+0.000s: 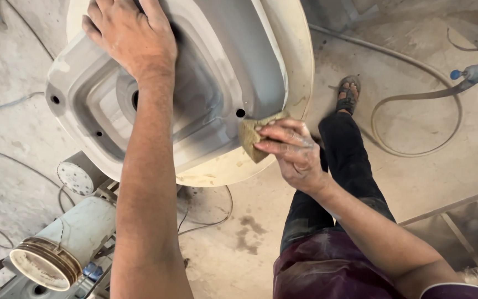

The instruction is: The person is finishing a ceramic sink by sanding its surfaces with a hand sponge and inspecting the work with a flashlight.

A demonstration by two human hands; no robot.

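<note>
**Sponge at the basin's rim, other hand flat on top**

Nearest the camera, at the lower left, a pale cylinder (65, 243) with a ringed open end lies on a metal frame, and a round perforated disc (75, 177) sits just beyond it. At the lower right are the person's dark trousers (338, 182) and a maroon garment.

The right hand (291, 149) is closed on a small tan sponge (252, 141), fingers curled over it and pinching it against the basin's edge. The sponge touches the rim beside a small dark hole in the grey surface.

The grey basin (222, 66) lies upside down on a cream round board (294, 66), which juts out past it on the right and near sides. A drain hole shows near the middle, partly behind the left forearm.

The left hand (131, 36) lies flat and open on the far upper part of the basin, palm down, gripping nothing.

Farther off on the dusty floor (394, 50), a sandalled foot (348, 94) stands right of the board, with a looped hose (416, 97) beyond it.
</note>
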